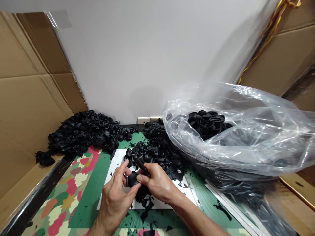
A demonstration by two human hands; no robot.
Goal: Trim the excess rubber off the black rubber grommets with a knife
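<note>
A round black rubber part (132,179) is pinched between the thumb and fingers of my left hand (115,193), just above the white sheet. My right hand (158,183) is closed around a slim dark pen-like tool (139,162), whose far end points up and to the left. The tool's working end is too dark against the scraps to make out. My right thumb touches the edge of the rubber part, so both hands meet there. Under and beyond them lie black rubber pieces (147,152) and thin trimmings on the white sheet (112,173).
A heap of black rubber pieces (83,132) stands at the back left. On the right, a clear plastic bag (246,154) holds ribbed black parts (209,123). Cardboard walls (29,82) flank the green board (85,203). Wall sockets (144,120) sit low at the back.
</note>
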